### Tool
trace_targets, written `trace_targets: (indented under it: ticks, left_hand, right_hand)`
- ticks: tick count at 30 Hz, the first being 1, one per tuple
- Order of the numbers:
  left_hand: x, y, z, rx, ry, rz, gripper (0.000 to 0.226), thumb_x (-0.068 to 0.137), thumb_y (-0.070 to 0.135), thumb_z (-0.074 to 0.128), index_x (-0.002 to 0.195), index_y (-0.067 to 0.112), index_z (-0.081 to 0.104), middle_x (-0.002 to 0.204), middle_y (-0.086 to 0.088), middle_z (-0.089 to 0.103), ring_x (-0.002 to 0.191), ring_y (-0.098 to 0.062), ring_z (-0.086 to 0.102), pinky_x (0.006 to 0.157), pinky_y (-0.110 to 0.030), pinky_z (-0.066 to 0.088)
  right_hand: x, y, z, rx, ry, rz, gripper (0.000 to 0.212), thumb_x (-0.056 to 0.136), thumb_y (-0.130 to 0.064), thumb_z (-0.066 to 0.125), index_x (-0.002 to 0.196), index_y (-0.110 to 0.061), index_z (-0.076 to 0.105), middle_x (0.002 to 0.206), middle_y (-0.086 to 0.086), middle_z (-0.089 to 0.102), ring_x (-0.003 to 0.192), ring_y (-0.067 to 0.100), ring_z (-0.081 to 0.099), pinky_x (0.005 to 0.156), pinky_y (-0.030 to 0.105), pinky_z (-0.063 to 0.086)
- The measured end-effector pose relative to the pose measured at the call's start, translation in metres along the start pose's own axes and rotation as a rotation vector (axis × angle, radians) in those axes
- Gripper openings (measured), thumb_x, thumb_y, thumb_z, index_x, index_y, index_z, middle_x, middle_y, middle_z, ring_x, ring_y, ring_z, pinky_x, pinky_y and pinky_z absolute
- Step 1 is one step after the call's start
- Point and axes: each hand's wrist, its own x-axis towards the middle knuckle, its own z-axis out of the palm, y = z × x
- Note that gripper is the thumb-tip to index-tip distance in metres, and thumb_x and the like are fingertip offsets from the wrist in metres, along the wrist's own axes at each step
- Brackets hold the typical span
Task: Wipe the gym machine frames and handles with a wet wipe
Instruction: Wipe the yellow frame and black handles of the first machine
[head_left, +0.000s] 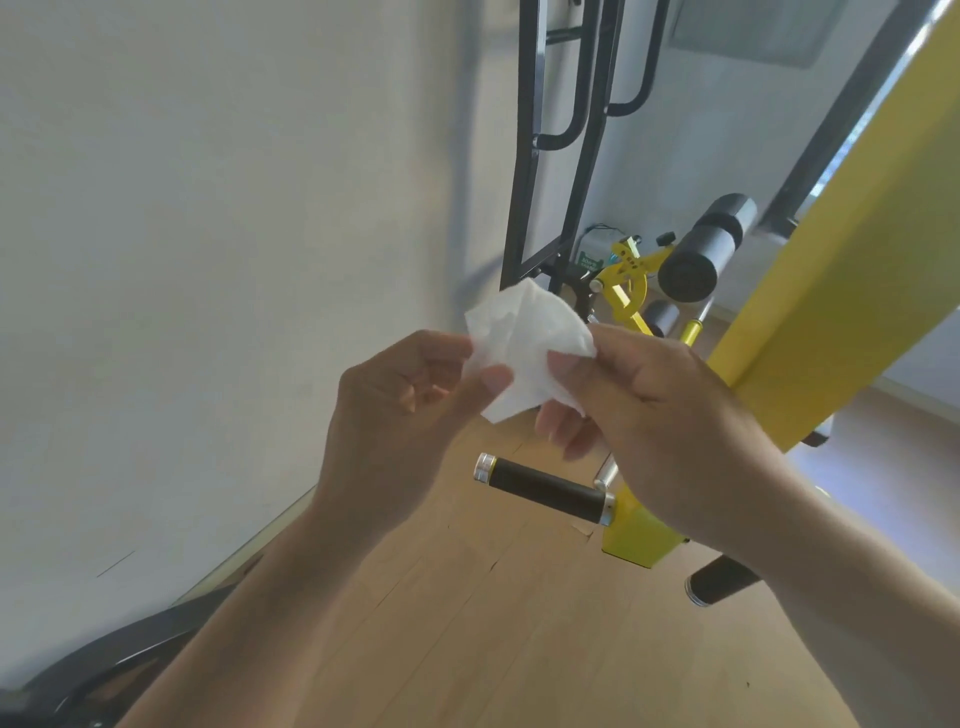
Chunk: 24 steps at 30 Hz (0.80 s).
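Observation:
A crumpled white wet wipe (524, 343) is held up between both hands at mid-frame. My left hand (400, 410) pinches its left edge with thumb and fingers. My right hand (654, 415) pinches its right edge. Below the hands a black handle grip (545, 491) with a silver end cap sticks out leftward from a yellow bracket (636, 538). A second black grip (719, 579) points down to the right, partly hidden by my right forearm. A wide yellow frame beam (852, 270) rises diagonally to the upper right.
A black steel frame (524, 156) with curved black handles stands against the white wall. Black foam roller pads (701, 249) and a yellow adjuster plate (623, 283) lie behind the wipe. The floor is light wood. A dark curved machine part (104, 660) fills the lower left corner.

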Motion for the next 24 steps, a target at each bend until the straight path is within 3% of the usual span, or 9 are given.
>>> trace_targets:
  ticks: [5, 7, 8, 10, 13, 16, 19, 22, 24]
  left_hand:
    - [-0.001, 0.001, 0.003, 0.024, 0.052, -0.045, 0.022, 0.086, 0.038, 0.073, 0.071, 0.023, 0.067, 0.057, 0.014, 0.062, 0.057, -0.002, 0.055, 0.065, -0.015, 0.043]
    - [-0.002, 0.001, 0.005, 0.026, 0.048, -0.053, 0.025, 0.088, 0.039, 0.07, 0.07, 0.022, 0.067, 0.055, 0.015, 0.06, 0.057, -0.002, 0.055, 0.063, -0.012, 0.041]
    - [-0.002, 0.002, 0.005, 0.026, 0.048, -0.056, 0.026, 0.088, 0.04, 0.069, 0.07, 0.022, 0.067, 0.055, 0.015, 0.061, 0.057, -0.002, 0.055, 0.062, -0.01, 0.041]
    - [-0.003, 0.003, 0.006, 0.031, 0.038, -0.058, 0.03, 0.089, 0.043, 0.068, 0.069, 0.021, 0.069, 0.056, 0.013, 0.061, 0.058, -0.003, 0.055, 0.062, -0.011, 0.041]
    - [-0.003, 0.004, 0.004, 0.096, 0.05, -0.083, 0.036, 0.09, 0.047, 0.06, 0.066, 0.021, 0.064, 0.059, 0.011, 0.059, 0.061, -0.007, 0.053, 0.061, -0.015, 0.039]
    - [-0.003, 0.004, 0.003, 0.089, 0.085, -0.106, 0.038, 0.091, 0.045, 0.055, 0.065, 0.018, 0.06, 0.058, 0.004, 0.056, 0.06, -0.008, 0.05, 0.058, -0.014, 0.036]
    - [-0.004, 0.001, 0.003, 0.107, 0.105, -0.093, 0.044, 0.091, 0.05, 0.055, 0.066, 0.015, 0.059, 0.062, -0.006, 0.056, 0.06, -0.009, 0.048, 0.058, -0.017, 0.035]
    - [-0.006, 0.006, 0.006, 0.151, 0.119, -0.063, 0.038, 0.093, 0.049, 0.059, 0.066, 0.023, 0.064, 0.059, 0.006, 0.06, 0.058, 0.0, 0.053, 0.058, -0.008, 0.037]
    - [-0.005, 0.007, 0.004, 0.136, 0.139, -0.03, 0.028, 0.094, 0.047, 0.061, 0.075, 0.028, 0.07, 0.066, 0.016, 0.068, 0.068, 0.002, 0.063, 0.065, -0.006, 0.042]
  right_hand:
    - [0.003, 0.005, 0.003, 0.387, 0.05, 0.138, 0.027, 0.106, -0.019, 0.04, 0.096, -0.019, 0.065, 0.083, 0.009, 0.069, 0.078, 0.027, 0.066, 0.073, 0.045, 0.061]
    - [0.001, 0.004, 0.006, 0.486, 0.034, 0.137, 0.02, 0.1, -0.039, 0.051, 0.106, -0.024, 0.062, 0.095, 0.007, 0.07, 0.084, 0.026, 0.069, 0.074, 0.045, 0.061]
    - [0.0, 0.005, 0.008, 0.437, 0.018, 0.132, 0.032, 0.09, -0.052, 0.062, 0.112, -0.029, 0.059, 0.097, 0.001, 0.071, 0.085, 0.021, 0.071, 0.073, 0.043, 0.062]
    - [-0.002, 0.01, 0.01, 0.243, 0.02, 0.099, 0.05, 0.072, -0.052, 0.079, 0.115, -0.037, 0.058, 0.095, -0.008, 0.072, 0.084, 0.013, 0.072, 0.07, 0.037, 0.062]
    - [-0.001, 0.01, 0.011, 0.234, 0.116, 0.063, 0.018, 0.085, -0.046, 0.064, 0.094, -0.031, 0.071, 0.083, -0.003, 0.074, 0.07, 0.014, 0.073, 0.076, 0.042, 0.06]
    - [0.002, 0.01, 0.012, 0.416, 0.194, 0.097, 0.03, 0.087, -0.048, 0.049, 0.089, -0.03, 0.073, 0.082, -0.001, 0.076, 0.073, 0.02, 0.074, 0.081, 0.05, 0.06]
    - [0.006, 0.008, 0.012, 0.629, 0.276, 0.118, 0.025, 0.099, -0.031, 0.047, 0.095, -0.023, 0.07, 0.082, -0.009, 0.076, 0.079, 0.018, 0.074, 0.074, 0.047, 0.061]
    - [0.007, 0.005, 0.009, 0.854, 0.22, 0.188, 0.032, 0.099, -0.034, 0.047, 0.106, -0.012, 0.069, 0.09, 0.002, 0.075, 0.081, 0.023, 0.074, 0.066, 0.039, 0.061]
    - [0.006, 0.006, 0.011, 0.733, 0.181, 0.186, 0.042, 0.089, -0.043, 0.051, 0.104, -0.008, 0.07, 0.094, 0.009, 0.072, 0.087, 0.027, 0.071, 0.068, 0.039, 0.063]
